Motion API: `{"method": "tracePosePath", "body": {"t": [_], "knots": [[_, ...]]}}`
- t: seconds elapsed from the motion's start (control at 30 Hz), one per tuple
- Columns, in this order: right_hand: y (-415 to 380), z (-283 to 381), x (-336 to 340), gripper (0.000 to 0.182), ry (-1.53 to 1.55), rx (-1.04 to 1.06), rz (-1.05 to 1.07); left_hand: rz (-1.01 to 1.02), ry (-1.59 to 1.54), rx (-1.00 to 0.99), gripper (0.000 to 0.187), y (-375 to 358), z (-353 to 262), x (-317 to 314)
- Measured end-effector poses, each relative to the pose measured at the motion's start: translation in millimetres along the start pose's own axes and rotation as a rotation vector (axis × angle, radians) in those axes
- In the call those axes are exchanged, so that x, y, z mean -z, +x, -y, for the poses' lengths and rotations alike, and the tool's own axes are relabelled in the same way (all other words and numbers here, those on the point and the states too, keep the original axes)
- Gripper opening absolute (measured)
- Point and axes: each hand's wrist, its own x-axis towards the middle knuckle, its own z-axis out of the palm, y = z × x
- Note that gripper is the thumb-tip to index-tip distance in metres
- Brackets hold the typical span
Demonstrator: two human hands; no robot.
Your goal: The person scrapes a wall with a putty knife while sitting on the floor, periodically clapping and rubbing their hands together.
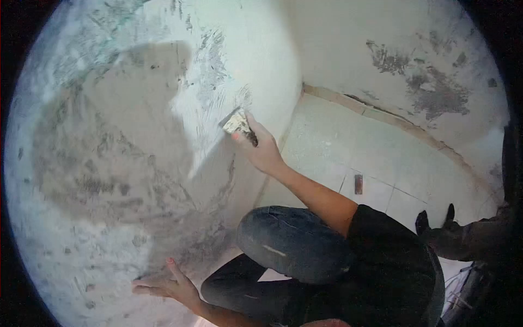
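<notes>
My right hand [262, 148] grips a scraper [237, 122] with a flat metal blade and a worn, paint-spattered body. The blade lies at the wall [125, 136], beside a streaked, partly stripped patch [211, 65]. Lower down, my left hand [171, 289] has its fingers spread against the wall surface and holds nothing. Much of the wall around the hands is mottled grey and white. My bent knees [294, 240], in dark jeans, are close to the wall between my arms.
A pale tiled floor [310, 141] lies to the right, with a small brown rectangular object [358, 184] on it. Along its edge runs a tan baseboard strip [392, 117], below another wall [338, 43] with dark scraped patches. A dark shape [452, 237], perhaps clothing or footwear, is at the right.
</notes>
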Motion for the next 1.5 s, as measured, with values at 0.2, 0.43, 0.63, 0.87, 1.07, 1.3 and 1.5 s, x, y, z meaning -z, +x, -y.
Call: {"method": "tracePosePath", "body": {"t": [0.2, 0.43, 0.63, 0.87, 1.07, 1.3, 1.5], "knots": [[19, 0, -21, 0.082, 0.088, 0.122, -0.135, 0.021, 0.011, 0.021, 0.129, 4, -9, -18], [29, 1, -14, 0.082, 0.321, -0.032, -0.109, 0.034, -0.015, -0.013, 0.132, 7, -8, -23], [47, -15, 5, 0.074, 0.359, -0.209, -0.063, 0.792, 0.049, 0.452, 0.08, 25, -32, 4], [13, -36, -7, 0.081, 0.19, -0.077, -0.052, 0.436, -0.077, 0.113, 0.073, 9, 2, -22], [-15, -41, 3, 0.062, 0.287, -0.245, 0.01, -0.253, 0.909, -0.138, 0.083, 10, -36, -13], [-48, -28, 126, 0.062, 0.199, -0.516, -0.244, 0.169, 0.051, 0.039, 0.108, -14, -7, 16], [-39, 33, 238, 0.067, 0.507, -0.209, -0.576, 0.585, -0.377, -0.018, 0.079, -37, -87, 76]]}}
